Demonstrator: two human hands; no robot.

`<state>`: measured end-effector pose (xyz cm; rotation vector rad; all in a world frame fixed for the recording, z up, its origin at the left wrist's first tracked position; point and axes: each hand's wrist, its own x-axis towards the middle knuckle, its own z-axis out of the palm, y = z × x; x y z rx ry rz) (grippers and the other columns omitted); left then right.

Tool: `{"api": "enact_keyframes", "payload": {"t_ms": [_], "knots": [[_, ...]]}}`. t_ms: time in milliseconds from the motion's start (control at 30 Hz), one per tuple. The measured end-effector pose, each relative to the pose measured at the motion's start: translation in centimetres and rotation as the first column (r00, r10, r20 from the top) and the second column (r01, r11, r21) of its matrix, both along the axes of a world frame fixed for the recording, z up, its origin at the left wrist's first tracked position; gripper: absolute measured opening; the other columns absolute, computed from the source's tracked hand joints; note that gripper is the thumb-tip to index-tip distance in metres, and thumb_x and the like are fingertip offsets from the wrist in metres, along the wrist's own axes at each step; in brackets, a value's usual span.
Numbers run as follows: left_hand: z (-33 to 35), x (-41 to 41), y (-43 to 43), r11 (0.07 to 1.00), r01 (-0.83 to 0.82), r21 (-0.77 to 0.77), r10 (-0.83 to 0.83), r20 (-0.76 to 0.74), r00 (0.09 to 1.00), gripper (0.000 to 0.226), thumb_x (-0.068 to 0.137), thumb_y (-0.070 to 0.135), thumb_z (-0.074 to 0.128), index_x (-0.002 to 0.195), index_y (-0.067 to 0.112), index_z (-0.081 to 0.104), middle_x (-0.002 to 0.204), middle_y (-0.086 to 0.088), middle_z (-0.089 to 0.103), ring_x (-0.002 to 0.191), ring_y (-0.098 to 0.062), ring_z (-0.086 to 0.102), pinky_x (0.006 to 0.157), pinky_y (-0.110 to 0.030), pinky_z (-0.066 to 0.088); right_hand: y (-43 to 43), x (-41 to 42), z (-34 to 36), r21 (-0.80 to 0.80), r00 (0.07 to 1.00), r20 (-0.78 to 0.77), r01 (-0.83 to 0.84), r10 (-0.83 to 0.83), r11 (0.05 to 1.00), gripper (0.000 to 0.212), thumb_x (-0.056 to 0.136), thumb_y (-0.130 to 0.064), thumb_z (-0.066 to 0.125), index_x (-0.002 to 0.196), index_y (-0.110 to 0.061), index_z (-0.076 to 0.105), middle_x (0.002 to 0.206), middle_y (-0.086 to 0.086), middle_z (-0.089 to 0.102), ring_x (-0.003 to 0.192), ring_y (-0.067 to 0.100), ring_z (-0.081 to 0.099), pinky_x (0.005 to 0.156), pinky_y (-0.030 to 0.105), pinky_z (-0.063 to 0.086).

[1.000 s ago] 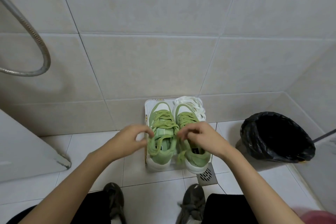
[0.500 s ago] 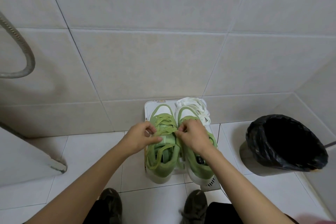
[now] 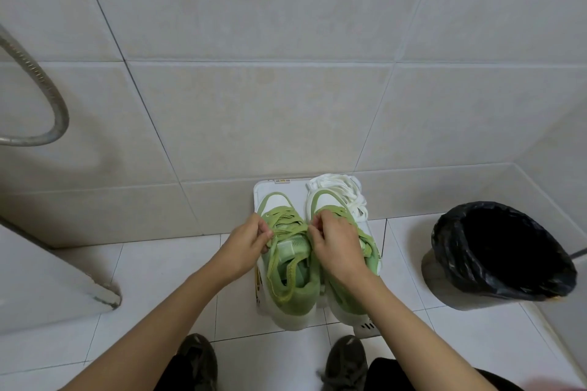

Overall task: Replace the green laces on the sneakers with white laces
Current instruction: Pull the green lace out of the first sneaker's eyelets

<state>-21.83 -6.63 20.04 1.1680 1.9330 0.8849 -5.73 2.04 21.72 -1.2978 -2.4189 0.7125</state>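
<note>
Bathroom: shower hose (image 3: pixel 52 105), tiled wall (image 3: pixel 286 105) (floor drain (image 3: pixel 368 326)).

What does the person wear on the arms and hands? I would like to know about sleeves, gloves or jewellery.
Nothing shows on them. The left hand and the right hand wear no gloves, and no ring is seen. Both forearms are bare up to the frame's edge: no sleeve, watch or bracelet in view.

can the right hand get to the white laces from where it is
Probably yes. The white laces lie uncovered just past the right sneaker's toe, a short way beyond the right hand. It pinches a green lace, though, so it would have to let go first.
</note>
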Motion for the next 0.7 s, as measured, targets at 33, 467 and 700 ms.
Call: {"api": "enact_keyframes", "payload": {"t_ms": [33, 467, 700], "knots": [[0.0, -0.2, -0.1, 1.0, 0.023, -0.008, -0.023, 0.006, 1.0, 0.014, 0.099, 0.017, 0.048, 0.085, 0.018, 0.047, 0.08, 0.0, 0.058, 0.072, -0.008, 0.057, 0.074, -0.028, 0.048, -0.3, -0.1, 0.0, 0.092, 0.999, 0.023, -0.034, 0.032, 0.995, 0.017, 0.095, -0.031, 0.053, 0.1, -0.015, 0.054, 0.096, 0.0, 0.055, 0.095, 0.02, 0.046, 0.084, 0.033, 0.036], [-0.5, -1.2, -0.3, 0.999, 0.002, 0.038, -0.011, 0.245, 0.97, 0.006, 0.087, 0.007, 0.067, 0.087, 0.011, 0.062, 0.077, -0.005, 0.062, 0.076, -0.014, 0.061, 0.079, -0.029, 0.05, -5.3, -2.7, -2.5, 0.101, 0.987, 0.159, -0.044, 0.028, 0.994, 0.034, 0.087, -0.054, 0.049, 0.107, -0.026, 0.049, 0.104, -0.003, 0.058, 0.104, 0.022, 0.048, 0.085, 0.035, 0.031], [-0.7, -2.2, 0.8, 0.997, -0.01, 0.076, -0.006, 0.217, 0.976, 0.013, 0.086, 0.005, 0.067, 0.084, 0.015, 0.059, 0.075, -0.003, 0.057, 0.075, -0.017, 0.056, 0.076, -0.031, 0.049, -4.9, -2.8, -2.7, 0.081, 0.998, 0.057, -0.036, 0.031, 0.996, 0.03, 0.091, -0.05, 0.048, 0.118, -0.037, 0.05, 0.092, -0.006, 0.061, 0.096, 0.017, 0.05, 0.082, 0.033, 0.032]]}}
